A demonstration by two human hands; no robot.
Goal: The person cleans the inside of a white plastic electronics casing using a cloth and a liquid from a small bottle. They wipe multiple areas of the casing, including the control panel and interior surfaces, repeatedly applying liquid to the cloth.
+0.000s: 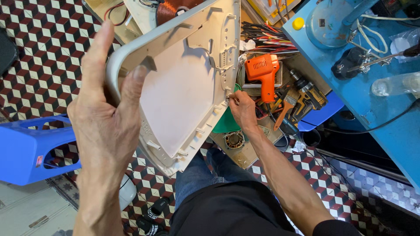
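Observation:
My left hand [107, 113] grips the curved grey rim of a large white plastic housing panel [183, 83], held up tilted with its inner side toward me. Small pegs and clips line the panel's edges. My right hand [242, 109] is at the panel's right edge, fingertips pinched on a small part there; what it pinches is too small to tell. An orange drill-shaped power tool [262, 74] lies just beyond my right hand.
A blue plastic stool [26, 148] stands at the left on the checkered floor [39, 65]. A blue workbench [372, 87] at the right carries cables and a clear container. Loose wires [267, 41], a paintbrush [286, 107] and a small motor stator [235, 140] lie on a low board.

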